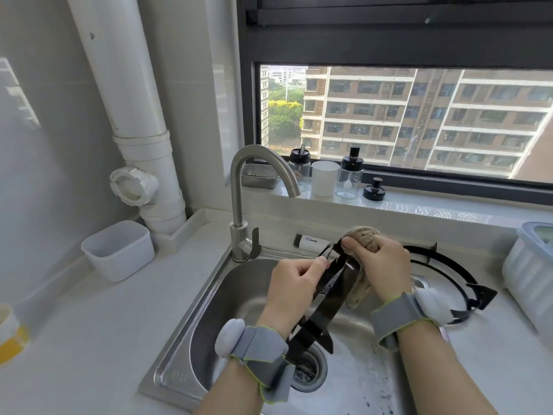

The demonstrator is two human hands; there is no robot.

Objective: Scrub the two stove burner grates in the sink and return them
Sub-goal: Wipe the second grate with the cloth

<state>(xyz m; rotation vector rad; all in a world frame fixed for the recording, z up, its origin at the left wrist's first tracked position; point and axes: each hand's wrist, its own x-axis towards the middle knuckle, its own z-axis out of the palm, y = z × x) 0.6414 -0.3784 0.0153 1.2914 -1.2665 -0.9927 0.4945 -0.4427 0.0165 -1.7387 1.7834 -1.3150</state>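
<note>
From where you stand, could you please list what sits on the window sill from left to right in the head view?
Metal tray, black-lidded jar, white cup, black-topped glass bottle, small black cap.

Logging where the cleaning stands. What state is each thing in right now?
Faucet: no water coming from the spout.
Held grate: tilted on edge over the sink, pinched by left hand.
Cloth: bunched in right hand, against that grate.
Second grate: lying flat at the sink's right edge, not held.
Sink: dark flecks on its floor.
Tub: open, looks empty.
</note>
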